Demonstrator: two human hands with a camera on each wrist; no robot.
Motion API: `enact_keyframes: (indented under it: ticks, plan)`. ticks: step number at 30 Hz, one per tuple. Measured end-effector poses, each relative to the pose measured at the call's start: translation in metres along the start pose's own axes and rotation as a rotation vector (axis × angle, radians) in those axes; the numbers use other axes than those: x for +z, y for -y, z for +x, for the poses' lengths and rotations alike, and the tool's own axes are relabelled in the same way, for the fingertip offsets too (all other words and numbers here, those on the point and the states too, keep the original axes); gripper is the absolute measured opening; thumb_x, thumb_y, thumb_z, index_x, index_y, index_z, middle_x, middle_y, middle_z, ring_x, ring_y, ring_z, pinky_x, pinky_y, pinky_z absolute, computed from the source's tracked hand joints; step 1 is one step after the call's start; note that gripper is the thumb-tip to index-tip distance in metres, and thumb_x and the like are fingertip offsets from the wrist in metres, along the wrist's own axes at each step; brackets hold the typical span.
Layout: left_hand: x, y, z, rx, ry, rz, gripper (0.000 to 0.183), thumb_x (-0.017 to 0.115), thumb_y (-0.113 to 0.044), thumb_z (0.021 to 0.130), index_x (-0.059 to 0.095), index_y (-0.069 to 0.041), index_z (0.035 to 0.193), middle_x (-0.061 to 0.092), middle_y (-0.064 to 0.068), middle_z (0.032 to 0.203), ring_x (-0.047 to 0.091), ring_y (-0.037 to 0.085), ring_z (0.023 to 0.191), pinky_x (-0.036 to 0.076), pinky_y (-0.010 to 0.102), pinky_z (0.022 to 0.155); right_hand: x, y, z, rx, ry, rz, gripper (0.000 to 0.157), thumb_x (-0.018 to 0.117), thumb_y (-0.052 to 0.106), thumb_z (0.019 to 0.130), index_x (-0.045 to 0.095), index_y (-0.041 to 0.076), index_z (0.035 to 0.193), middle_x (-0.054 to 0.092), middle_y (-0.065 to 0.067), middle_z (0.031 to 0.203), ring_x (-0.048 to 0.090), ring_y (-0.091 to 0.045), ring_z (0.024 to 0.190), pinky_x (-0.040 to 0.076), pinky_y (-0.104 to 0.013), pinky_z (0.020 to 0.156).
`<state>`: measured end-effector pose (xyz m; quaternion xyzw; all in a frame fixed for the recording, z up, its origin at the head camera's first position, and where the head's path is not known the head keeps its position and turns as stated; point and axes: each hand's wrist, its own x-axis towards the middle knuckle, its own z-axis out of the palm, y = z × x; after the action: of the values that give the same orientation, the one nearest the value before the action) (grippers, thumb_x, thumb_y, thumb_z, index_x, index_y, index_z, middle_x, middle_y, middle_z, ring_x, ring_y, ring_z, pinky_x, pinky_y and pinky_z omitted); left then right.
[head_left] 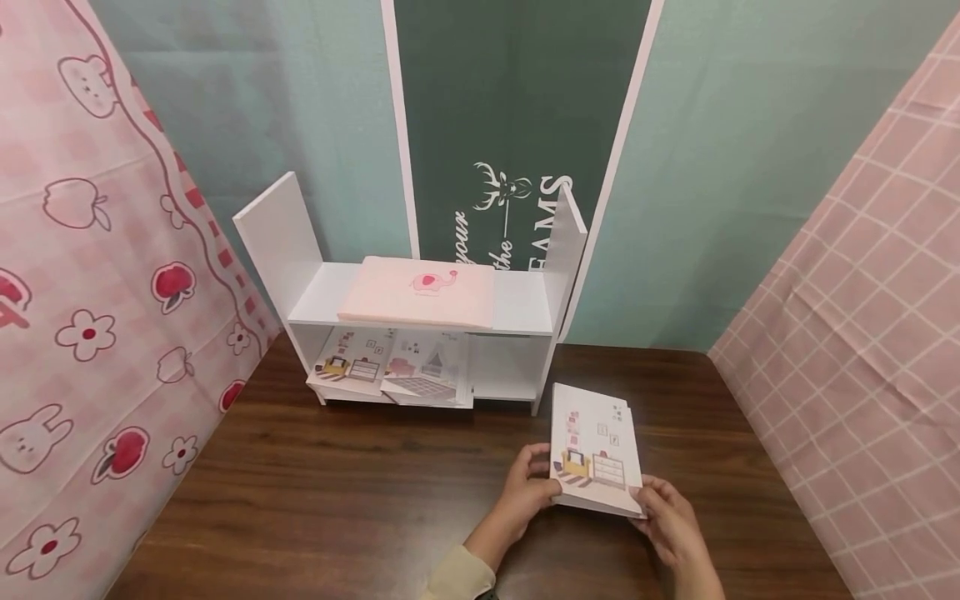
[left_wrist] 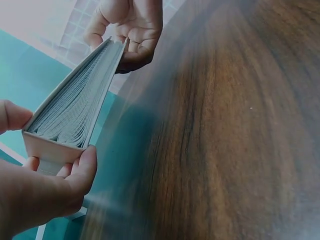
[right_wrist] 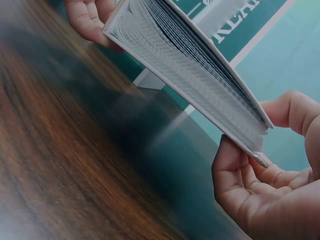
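A thick photo album [head_left: 596,450] with a pale cover, printed with a yellow armchair and a chest of drawers, is held up over the table's right half. My left hand [head_left: 528,492] grips its spine side, thumb on the front cover in the head view. At the opposite lower corner my right hand [head_left: 671,521] pinches the covers between thumb and fingers. Closely packed pages [left_wrist: 82,97] show along its lower edge in the left wrist view. The right wrist view has the same page edges [right_wrist: 185,75] slanting between both hands.
A white two-tier shelf [head_left: 525,296] stands behind and left of the hands. A pink elephant-print album [head_left: 420,292] lies on its upper board. Below lie an armchair-print album [head_left: 352,358] and a crib-print album [head_left: 427,367]. Printed cloths [head_left: 862,333] flank the brown table [head_left: 337,483].
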<state>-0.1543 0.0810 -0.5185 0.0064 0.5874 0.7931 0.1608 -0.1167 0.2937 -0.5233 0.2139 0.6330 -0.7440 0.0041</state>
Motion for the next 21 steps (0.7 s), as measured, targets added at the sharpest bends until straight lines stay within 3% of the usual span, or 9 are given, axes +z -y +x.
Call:
enact_keyframes:
  ticks: [7,16,21]
  plan:
    - [-0.008,-0.003,-0.011,0.008,0.011,-0.002,0.065,0.055,0.009,0.061,0.048,-0.008,0.123,0.050,0.013,0.107,0.055,0.015,0.071,0.049,0.028,0.061,0.007,0.000,-0.008,-0.005,0.011,-0.023,0.037,0.051,-0.002,0.083,0.037,0.000,0.118,0.057,-0.003,0.081,0.056,-0.014,0.070,0.044,-0.030,0.065]
    - [-0.017,-0.009,-0.021,0.026,-0.008,0.037,0.068,0.054,0.009,0.058,0.046,-0.008,0.124,0.050,0.012,0.109,0.055,0.014,0.074,0.046,0.026,0.059,0.020,-0.007,-0.014,-0.013,0.031,0.027,0.036,0.049,-0.005,0.083,0.038,0.004,0.116,0.058,-0.005,0.081,0.057,-0.015,0.068,0.044,-0.030,0.063]
    - [-0.022,-0.013,-0.026,0.033,-0.032,0.052,0.068,0.052,0.009,0.059,0.046,-0.008,0.125,0.050,0.013,0.110,0.056,0.015,0.075,0.047,0.027,0.058,0.027,-0.008,-0.015,-0.011,0.046,0.025,0.044,0.049,-0.004,0.082,0.034,0.002,0.123,0.059,-0.006,0.082,0.058,-0.017,0.069,0.044,-0.032,0.065]
